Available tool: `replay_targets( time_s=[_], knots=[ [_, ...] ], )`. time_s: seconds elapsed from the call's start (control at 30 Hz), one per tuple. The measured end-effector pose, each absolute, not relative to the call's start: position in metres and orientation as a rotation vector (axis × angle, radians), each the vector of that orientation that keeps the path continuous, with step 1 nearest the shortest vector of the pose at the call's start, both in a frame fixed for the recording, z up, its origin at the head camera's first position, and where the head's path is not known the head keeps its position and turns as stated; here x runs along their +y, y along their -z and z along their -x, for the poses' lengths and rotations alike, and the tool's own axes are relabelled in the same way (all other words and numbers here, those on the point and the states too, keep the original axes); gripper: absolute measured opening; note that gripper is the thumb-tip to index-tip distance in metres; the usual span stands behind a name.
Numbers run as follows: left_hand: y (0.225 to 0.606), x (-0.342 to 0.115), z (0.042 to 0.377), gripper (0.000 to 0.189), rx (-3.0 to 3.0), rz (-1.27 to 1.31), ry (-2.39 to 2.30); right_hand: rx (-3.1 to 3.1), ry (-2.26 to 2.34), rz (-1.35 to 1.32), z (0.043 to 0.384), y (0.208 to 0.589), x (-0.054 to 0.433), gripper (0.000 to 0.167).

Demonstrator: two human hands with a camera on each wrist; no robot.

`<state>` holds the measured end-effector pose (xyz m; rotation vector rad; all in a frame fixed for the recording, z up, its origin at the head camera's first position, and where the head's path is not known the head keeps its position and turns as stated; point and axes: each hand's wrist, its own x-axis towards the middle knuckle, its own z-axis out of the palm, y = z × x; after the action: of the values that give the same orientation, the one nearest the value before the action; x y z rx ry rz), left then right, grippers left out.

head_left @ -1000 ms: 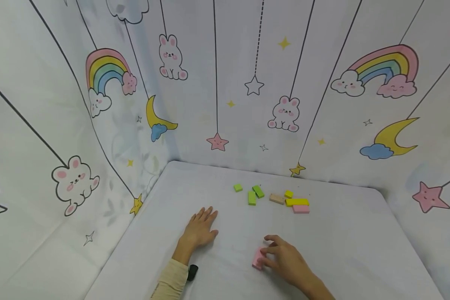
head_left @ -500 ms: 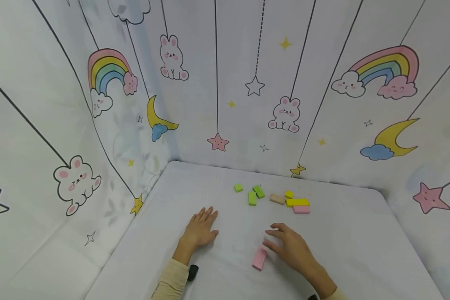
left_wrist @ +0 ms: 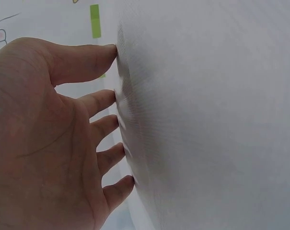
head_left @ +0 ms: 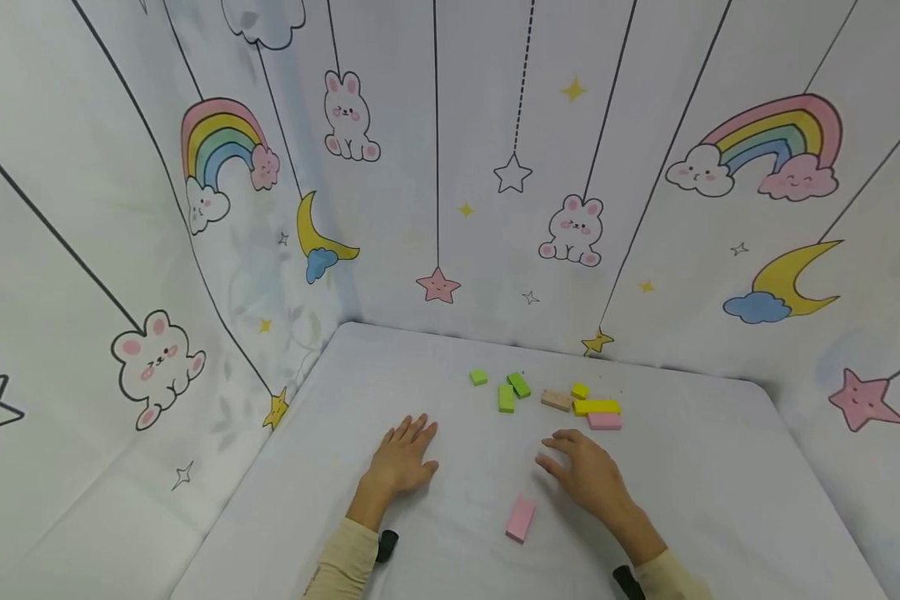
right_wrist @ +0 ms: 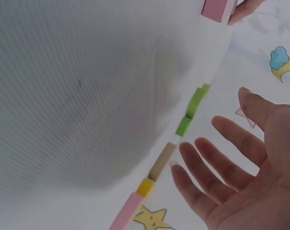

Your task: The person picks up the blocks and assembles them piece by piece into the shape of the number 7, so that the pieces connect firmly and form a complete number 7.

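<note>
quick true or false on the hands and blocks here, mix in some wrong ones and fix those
1. The left hand touches the white table surface with its fingertips. True.
2. The near pink block lies apart from the other blocks. True.
3. The right hand grips the near pink block. False: the right hand holds nothing.
4. Three green blocks lie on the far part of the surface. True.
5. In the head view, the tan block is right of the long yellow block. False: it is on the left.
</note>
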<state>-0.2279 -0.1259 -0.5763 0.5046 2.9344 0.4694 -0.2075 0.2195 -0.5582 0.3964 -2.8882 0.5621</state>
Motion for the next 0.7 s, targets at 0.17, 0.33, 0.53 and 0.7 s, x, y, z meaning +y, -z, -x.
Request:
replay_targets(
  time_s=[0.17, 0.33, 0.53, 0.7],
  knots=[
    [0.576, -0.126, 0.228, 0.067, 2.937, -0.498, -0.466, -2.894, -0.557, -0.36, 0.214, 0.559, 0.221, 0.042],
    [0.576, -0.125, 0.228, 0.067, 2.94, -0.495, -0.449, -2.896, -0.568, -0.33, 0.219, 0.561, 0.223, 0.042],
    [0.574, -0.125, 0.227, 0.067, 2.934, -0.493, -0.474, -2.907, -0.557, -0.298, 0.229, 0.565, 0.225, 0.043],
    [0.576, -0.124, 0.228, 0.067, 2.937, -0.495, -0.477, -2.91, -0.556, -0.276, 0.239, 0.566, 0.226, 0.043]
  ],
)
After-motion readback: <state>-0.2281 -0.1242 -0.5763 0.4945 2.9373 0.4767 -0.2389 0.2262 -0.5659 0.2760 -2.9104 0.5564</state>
